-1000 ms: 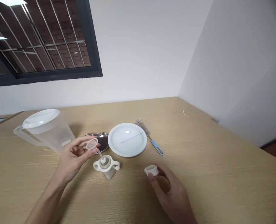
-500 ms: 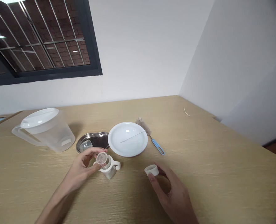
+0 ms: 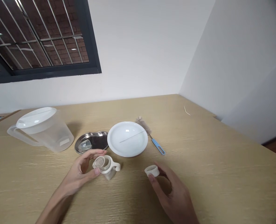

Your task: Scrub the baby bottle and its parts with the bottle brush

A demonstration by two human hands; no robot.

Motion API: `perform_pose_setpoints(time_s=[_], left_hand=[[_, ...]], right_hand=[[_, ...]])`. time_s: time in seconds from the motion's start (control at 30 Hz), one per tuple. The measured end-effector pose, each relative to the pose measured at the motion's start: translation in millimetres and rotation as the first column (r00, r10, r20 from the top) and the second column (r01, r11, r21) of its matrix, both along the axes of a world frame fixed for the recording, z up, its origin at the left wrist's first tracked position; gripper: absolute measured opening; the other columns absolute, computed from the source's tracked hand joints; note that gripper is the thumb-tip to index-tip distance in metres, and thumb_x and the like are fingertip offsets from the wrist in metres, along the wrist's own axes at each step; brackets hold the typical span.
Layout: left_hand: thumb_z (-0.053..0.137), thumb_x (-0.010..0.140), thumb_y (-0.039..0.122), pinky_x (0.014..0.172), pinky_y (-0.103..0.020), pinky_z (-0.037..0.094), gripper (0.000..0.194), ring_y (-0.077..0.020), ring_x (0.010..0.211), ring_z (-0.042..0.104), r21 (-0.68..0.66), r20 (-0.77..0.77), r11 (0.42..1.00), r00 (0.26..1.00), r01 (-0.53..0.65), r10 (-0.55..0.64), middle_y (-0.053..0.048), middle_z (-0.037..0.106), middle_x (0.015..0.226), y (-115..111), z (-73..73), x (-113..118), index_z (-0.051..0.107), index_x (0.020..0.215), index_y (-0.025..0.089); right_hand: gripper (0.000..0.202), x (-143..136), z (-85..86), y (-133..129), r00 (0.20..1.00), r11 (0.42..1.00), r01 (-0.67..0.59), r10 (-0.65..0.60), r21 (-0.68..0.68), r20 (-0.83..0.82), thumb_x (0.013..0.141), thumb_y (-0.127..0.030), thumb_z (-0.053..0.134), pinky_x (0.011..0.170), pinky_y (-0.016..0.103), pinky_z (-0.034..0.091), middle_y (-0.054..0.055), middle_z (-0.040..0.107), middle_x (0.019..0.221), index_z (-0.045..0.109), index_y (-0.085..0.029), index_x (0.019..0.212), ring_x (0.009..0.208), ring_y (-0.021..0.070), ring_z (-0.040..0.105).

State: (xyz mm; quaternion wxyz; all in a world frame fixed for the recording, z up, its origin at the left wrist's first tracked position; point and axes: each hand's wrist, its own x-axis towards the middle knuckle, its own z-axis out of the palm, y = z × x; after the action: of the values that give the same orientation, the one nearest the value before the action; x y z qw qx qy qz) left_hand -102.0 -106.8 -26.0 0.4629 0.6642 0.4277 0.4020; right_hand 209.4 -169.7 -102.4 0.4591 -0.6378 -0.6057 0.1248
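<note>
My left hand (image 3: 82, 169) curves round a small white cup with a hook-shaped handle (image 3: 110, 171), thumb at its near side and fingers behind. A small round translucent cap (image 3: 100, 161) sits at the cup's left side, between thumb and fingers. How firmly they press is hard to see. To the right, my right hand (image 3: 172, 189) pinches a short white ring-like cap (image 3: 152, 170) between thumb and fingers, its round top facing up, above the wooden table (image 3: 128, 193).
Behind the hands stand a white plate (image 3: 119, 149) with a thin needle-like rod across it, a steel kidney tray (image 3: 98, 134) holding a small clear cup (image 3: 85, 145), a bottle brush with blue handle (image 3: 158, 146), and a lidded plastic jug (image 3: 51, 133). A short pale string (image 3: 186, 110) lies farther right.
My left hand has lowered the translucent cap against the white cup's left side, its thumb moving down. My right hand holds still with its white cap. The view has shifted slightly.
</note>
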Motion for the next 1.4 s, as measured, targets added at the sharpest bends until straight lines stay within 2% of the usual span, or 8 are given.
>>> perform_pose_setpoints(time_s=[0.3, 0.53, 0.8, 0.93, 1.03, 1.23, 1.3, 1.4], left_hand=[[0.077, 0.082, 0.031, 0.106, -0.048, 0.047, 0.032, -0.0324, 0.120, 0.062, 0.078, -0.044, 0.996, 0.998, -0.039, 0.043, -0.013, 0.071, 0.125, 4.0, -11.2, -3.9, 0.074, 0.113, 0.025], [0.076, 0.082, 0.027, 0.098, -0.042, 0.050, 0.028, -0.0290, 0.110, 0.066, 0.278, -0.245, 0.954, 0.952, -0.110, 0.182, -0.008, 0.075, 0.113, 2.1, -7.1, 6.1, 0.074, 0.110, 0.028], [0.072, 0.080, 0.021, 0.094, -0.044, 0.049, 0.029, -0.0304, 0.104, 0.068, 0.467, -0.368, 0.884, 0.907, -0.011, 0.206, -0.008, 0.077, 0.108, 3.0, -3.8, 14.0, 0.074, 0.108, 0.026], [0.071, 0.081, 0.020, 0.097, -0.046, 0.048, 0.030, -0.0303, 0.104, 0.069, 0.455, -0.365, 0.890, 0.913, 0.003, 0.183, -0.008, 0.077, 0.110, 3.1, -4.6, 13.4, 0.074, 0.110, 0.026], [0.070, 0.082, 0.021, 0.098, -0.047, 0.048, 0.029, -0.0301, 0.105, 0.069, 0.424, -0.351, 0.906, 0.919, -0.015, 0.180, -0.009, 0.077, 0.111, 2.3, -7.4, 13.5, 0.073, 0.110, 0.025], [0.066, 0.084, 0.018, 0.089, -0.038, 0.053, 0.024, -0.0259, 0.104, 0.068, 0.364, -0.166, 0.930, 0.979, -0.053, 0.121, -0.010, 0.073, 0.110, 2.2, -22.7, 18.9, 0.068, 0.108, 0.021], [0.066, 0.084, 0.018, 0.087, -0.036, 0.054, 0.024, -0.0250, 0.103, 0.067, 0.355, -0.108, 0.933, 0.988, -0.065, 0.110, -0.010, 0.072, 0.110, 2.3, -27.2, 21.0, 0.067, 0.108, 0.020], [0.066, 0.084, 0.019, 0.084, -0.034, 0.054, 0.023, -0.0240, 0.100, 0.067, 0.335, -0.053, 0.938, 0.992, -0.086, 0.110, -0.010, 0.071, 0.108, 2.5, -30.5, 23.3, 0.067, 0.107, 0.019]], right_hand=[[0.038, -1.1, 0.7, 0.6, 1.000, 1.000, -0.007, 0.007, 0.006, 0.023, 0.089, -0.053, 0.059, 0.073, 0.034, 0.064, 0.007, 0.077, 0.101, 0.066, -0.024, 0.113, 0.088, 0.0236, 0.075], [0.036, -1.3, 1.5, 1.1, 0.999, 1.000, -0.015, 0.014, 0.024, 0.036, 0.090, -0.051, 0.059, 0.074, 0.033, 0.064, 0.006, 0.077, 0.101, 0.065, -0.025, 0.114, 0.087, 0.0227, 0.075], [0.035, -0.1, -0.5, -0.4, 0.999, 1.000, -0.017, 0.016, 0.023, 0.042, 0.090, -0.049, 0.061, 0.074, 0.032, 0.064, 0.005, 0.077, 0.103, 0.065, -0.026, 0.116, 0.089, 0.0225, 0.075], [0.037, 0.5, -1.6, -1.0, 1.000, 1.000, -0.008, 0.008, 0.006, -0.021, 0.088, -0.049, 0.063, 0.080, 0.035, 0.064, 0.007, 0.076, 0.105, 0.067, -0.024, 0.114, 0.092, 0.0241, 0.075], [0.040, 0.1, 1.1, -1.9, 0.980, 0.997, -0.066, 0.060, -0.025, -0.187, 0.086, -0.047, 0.067, 0.086, 0.036, 0.062, 0.009, 0.075, 0.113, 0.068, -0.023, 0.117, 0.101, 0.0257, 0.073], [0.048, -12.3, 28.6, 7.5, 0.748, 0.952, -0.286, 0.149, -0.112, -0.647, 0.082, -0.048, 0.073, 0.084, 0.034, 0.062, 0.011, 0.075, 0.114, 0.065, -0.023, 0.123, 0.104, 0.0265, 0.072], [0.041, -21.2, 43.5, 16.8, 0.695, 0.927, -0.364, 0.205, -0.090, -0.689, 0.081, -0.049, 0.074, 0.081, 0.033, 0.061, 0.011, 0.076, 0.106, 0.067, -0.022, 0.112, 0.097, 0.0247, 0.074], [0.036, -37.5, 67.6, 33.4, 0.693, 0.842, -0.529, 0.353, -0.110, -0.628, 0.085, -0.047, 0.070, 0.078, 0.031, 0.059, 0.009, 0.074, 0.105, 0.066, -0.022, 0.110, 0.094, 0.0213, 0.071]])
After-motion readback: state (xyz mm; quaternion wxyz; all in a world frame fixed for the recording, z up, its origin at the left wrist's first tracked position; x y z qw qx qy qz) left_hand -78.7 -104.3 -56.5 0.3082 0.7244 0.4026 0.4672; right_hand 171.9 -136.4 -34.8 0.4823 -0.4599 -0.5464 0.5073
